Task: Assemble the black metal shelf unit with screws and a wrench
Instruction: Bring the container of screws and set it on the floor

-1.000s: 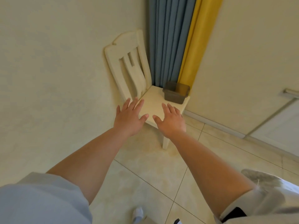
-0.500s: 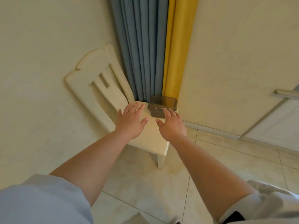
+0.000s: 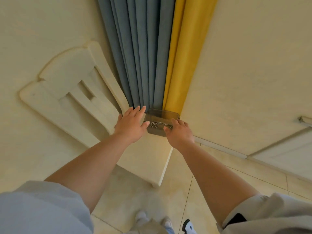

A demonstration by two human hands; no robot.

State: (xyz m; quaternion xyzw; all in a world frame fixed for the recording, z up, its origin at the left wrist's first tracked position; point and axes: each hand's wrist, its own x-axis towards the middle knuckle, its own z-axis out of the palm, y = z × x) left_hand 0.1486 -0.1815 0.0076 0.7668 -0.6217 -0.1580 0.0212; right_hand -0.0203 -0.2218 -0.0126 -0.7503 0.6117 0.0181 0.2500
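- Left hand [image 3: 130,124]: palm down, fingers straight and spread, holding nothing; it hovers at the left edge of the tray, its thumb tip at the tray's rim.
- Right hand [image 3: 179,132]: palm down, fingers extended and loosely together, gripping nothing; its fingertips lie over the tray's right front corner. Actual contact cannot be determined.
- Smoky translucent tray [image 3: 160,114]: sits at the back of the chair seat [image 3: 148,159], against the curtains.
- Screws [image 3: 154,124]: a small heap of silver screws lies inside the tray, between the two hands.
- Cream wooden chair [image 3: 70,92]: stands in the corner, backrest near the left wall.
- Blue curtain [image 3: 140,53] and yellow curtain [image 3: 184,53]: hang side by side behind the tray.
- Tiled floor [image 3: 194,191]: beneath the chair.
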